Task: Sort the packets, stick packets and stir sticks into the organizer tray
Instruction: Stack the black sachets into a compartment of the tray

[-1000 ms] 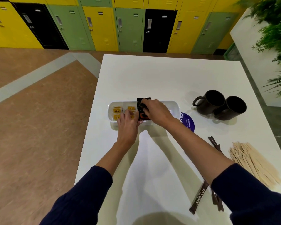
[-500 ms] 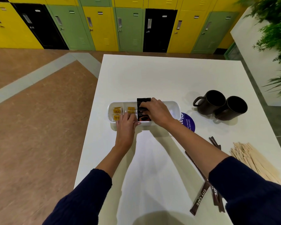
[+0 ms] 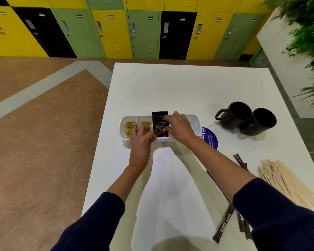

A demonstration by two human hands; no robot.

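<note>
Little has shifted since earlier: right hand [image 3: 179, 129] still pinches the black packets [image 3: 159, 122], left hand [image 3: 141, 138] half-curled steadying the organizer tray [image 3: 195, 120]; overlong, they may tip out.

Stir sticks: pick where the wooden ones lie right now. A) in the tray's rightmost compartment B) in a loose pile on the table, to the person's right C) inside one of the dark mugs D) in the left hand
B: the wooden stir sticks lie fanned in a pile on the white table, apart from the organizer tray and the mugs.
</note>
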